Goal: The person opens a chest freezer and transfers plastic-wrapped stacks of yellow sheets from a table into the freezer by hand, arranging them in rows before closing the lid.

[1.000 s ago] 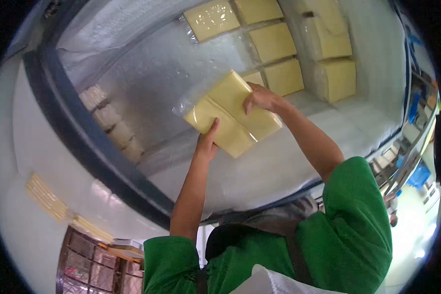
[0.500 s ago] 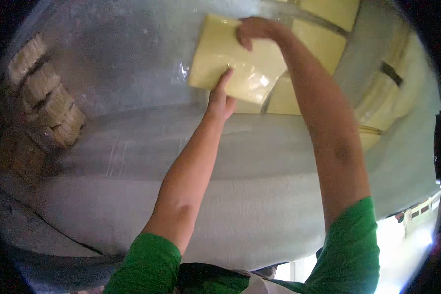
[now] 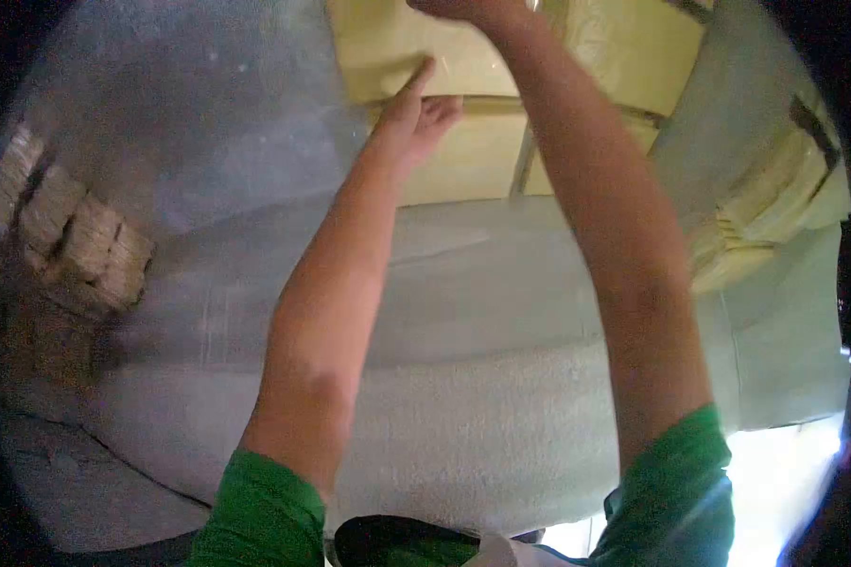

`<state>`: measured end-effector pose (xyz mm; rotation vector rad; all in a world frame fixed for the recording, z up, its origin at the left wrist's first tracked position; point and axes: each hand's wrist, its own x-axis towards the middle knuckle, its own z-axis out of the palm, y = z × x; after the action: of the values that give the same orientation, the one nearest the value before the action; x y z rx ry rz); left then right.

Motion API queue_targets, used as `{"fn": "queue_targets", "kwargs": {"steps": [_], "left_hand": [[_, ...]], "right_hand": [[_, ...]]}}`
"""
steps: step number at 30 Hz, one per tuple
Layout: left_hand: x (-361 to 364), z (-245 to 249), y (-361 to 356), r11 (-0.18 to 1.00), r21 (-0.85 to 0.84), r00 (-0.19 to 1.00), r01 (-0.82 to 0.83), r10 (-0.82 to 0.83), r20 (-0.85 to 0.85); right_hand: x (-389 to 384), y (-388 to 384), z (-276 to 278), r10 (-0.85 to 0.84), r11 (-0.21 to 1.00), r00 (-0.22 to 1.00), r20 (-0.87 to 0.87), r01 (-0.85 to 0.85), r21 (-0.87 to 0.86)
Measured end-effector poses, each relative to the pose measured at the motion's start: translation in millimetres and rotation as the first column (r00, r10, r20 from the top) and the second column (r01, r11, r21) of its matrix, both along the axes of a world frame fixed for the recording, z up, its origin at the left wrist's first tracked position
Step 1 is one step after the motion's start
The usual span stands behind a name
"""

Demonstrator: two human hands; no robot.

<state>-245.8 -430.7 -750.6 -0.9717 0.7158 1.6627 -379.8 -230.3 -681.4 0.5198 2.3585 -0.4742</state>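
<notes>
While the left hand is laying its thumb over the near edge of a yellow packet, its other fingers are staying loosely open beyond that edge. The right hand is reaching over the packet, cropped above, its grip unclear. Other yellow packets are lying just beside it; wrapped bundles are sitting well apart.
</notes>
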Motion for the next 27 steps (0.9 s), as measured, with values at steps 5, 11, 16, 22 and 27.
{"fn": "queue_targets", "kwargs": {"steps": [5,11,16,22,27], "left_hand": [[-122.5,66.6,12.0,0.051,-0.786,0.234,0.616,-0.965,0.120],[-158.4,7.3,-8.2,0.371,-0.875,0.380,0.311,-0.892,-0.243],[-136.9,-6.4,-4.7,0.594,-0.686,0.469,0.420,-0.790,-0.396],[-152.6,16.1,10.2,0.375,-0.778,0.270,0.503,-0.924,-0.271],[-159.9,27.8,10.4,0.169,-0.797,0.180,0.580,-0.981,-0.077]], "right_hand": [[83.1,24.6,-12.7,-0.184,0.903,0.893,-0.410,0.318,0.288],[105.5,44.1,-55.7,-0.677,0.651,0.730,0.098,0.655,-0.384],[79.4,52.4,-33.0,-0.663,0.704,0.748,0.004,0.626,-0.337],[67.6,52.9,-15.1,-0.671,0.681,0.739,0.058,0.646,-0.346],[79.5,46.0,-16.8,-0.552,0.834,0.832,-0.060,0.551,-0.033]]}}
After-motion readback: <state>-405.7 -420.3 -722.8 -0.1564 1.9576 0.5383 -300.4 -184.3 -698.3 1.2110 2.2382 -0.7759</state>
